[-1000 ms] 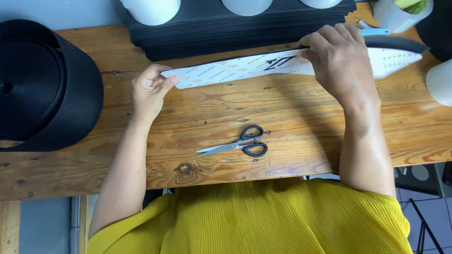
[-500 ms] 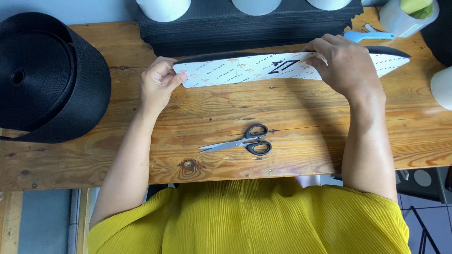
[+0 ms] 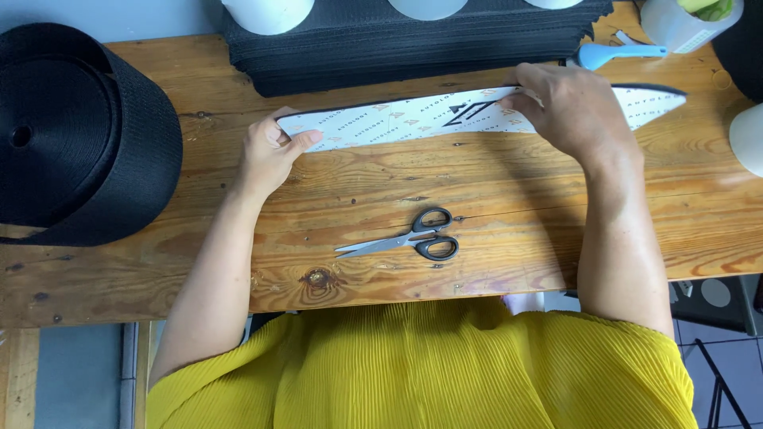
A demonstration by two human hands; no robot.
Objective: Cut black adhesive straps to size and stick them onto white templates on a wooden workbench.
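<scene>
Long white patterned strip [image 3: 397,121] now squared along table [image 3: 238,238] | left hand [image 3: 266,151] pinches its end | right hand [image 3: 568,111] flat, pressing it | scissors [image 3: 409,242] untouched.

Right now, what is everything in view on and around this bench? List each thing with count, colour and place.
long printed strip: one, white with a small pattern and dark edge, flat across the bench's far middle
scissors: one pair, black handles, closed, near middle, apart from both hands
webbing roll: one, black, far left
stack of dark sheets: one, black, far edge
white cylinders: several, along the far and right edges, cut off by the frame
small tool: one, light blue, far right
wooden bench: one, brown
yellow top: one, bottom of view
left hand: pinches the strip's left end
right hand: presses flat on the strip's right part
</scene>
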